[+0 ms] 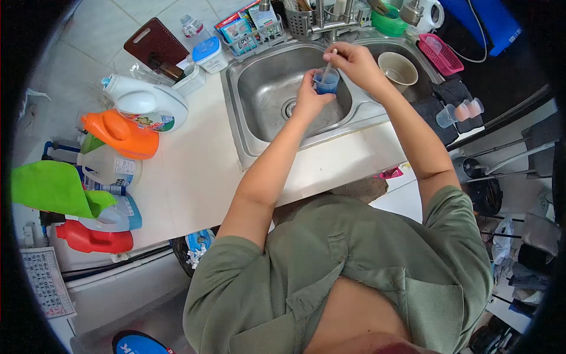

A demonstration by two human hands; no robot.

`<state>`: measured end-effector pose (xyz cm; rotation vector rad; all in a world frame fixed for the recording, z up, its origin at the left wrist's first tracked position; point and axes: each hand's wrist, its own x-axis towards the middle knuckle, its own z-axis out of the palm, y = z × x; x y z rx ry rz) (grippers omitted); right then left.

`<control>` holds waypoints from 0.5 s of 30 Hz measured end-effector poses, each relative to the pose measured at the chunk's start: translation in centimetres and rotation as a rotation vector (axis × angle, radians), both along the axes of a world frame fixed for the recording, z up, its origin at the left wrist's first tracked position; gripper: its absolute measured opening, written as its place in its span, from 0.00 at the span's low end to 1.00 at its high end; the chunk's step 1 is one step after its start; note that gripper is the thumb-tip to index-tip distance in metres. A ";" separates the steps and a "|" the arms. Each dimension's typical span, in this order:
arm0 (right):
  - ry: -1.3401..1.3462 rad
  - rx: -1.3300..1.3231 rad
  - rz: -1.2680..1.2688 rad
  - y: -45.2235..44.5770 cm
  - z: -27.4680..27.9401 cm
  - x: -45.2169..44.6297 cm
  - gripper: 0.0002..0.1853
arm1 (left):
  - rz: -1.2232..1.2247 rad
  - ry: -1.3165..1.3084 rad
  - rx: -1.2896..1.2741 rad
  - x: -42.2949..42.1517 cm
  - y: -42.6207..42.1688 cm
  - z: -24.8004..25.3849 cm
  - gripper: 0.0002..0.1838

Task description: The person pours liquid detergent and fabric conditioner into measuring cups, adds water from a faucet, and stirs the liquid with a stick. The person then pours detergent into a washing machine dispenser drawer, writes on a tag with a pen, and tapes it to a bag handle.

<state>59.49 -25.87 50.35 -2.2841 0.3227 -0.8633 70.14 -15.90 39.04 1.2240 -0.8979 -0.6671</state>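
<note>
Blue liquid in clear plastic: a small cup (pixel 326 84), held over the left basin of the sink (pixel 234 97), toward the right side of that basin and near the divider. Seen from overhead, with the drain (pixel 288 108) below and to the left; cannot tell how high above the metal.

Wrapped around the cup from the left and near side, the left hand (pixel 309 99), with thumb on the near side and fingers along the left wall. Closed to the cup's width, no slack visible. Narrowed to a pinch on the upper end of a pale stick (pixel 328 71), the right hand (pixel 354 62), above and to the right of the cup.

Most telling, the line of the stick: long axis slanting from the right fingertips down into the cup's mouth, tilted rather than upright, top leaning away from the body and slightly right. Lower end inside the cup; cannot tell whether touching the bottom. Left hand nearer to the cup, in full contact; right hand apparently touching only the stick.

Off to the right, a beige bowl (pixel 405 64) in the other basin and, beyond the right forearm, a row of plastic cups (pixel 461 111) lying sideways. Leftward, white tabletop (pixel 186 171) and an orange bottle (pixel 125 137).
</note>
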 end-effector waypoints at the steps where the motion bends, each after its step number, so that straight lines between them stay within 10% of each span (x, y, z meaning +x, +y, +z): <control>1: 0.068 0.141 0.116 0.0 -0.1 0.3 0.09 | 0.004 -0.001 -0.001 0.0 0.2 0.1 0.36; 15: 0.110 -0.039 0.021 -1.0 0.6 2.0 0.11 | 0.048 -0.072 0.044 1.3 0.3 -0.6 0.38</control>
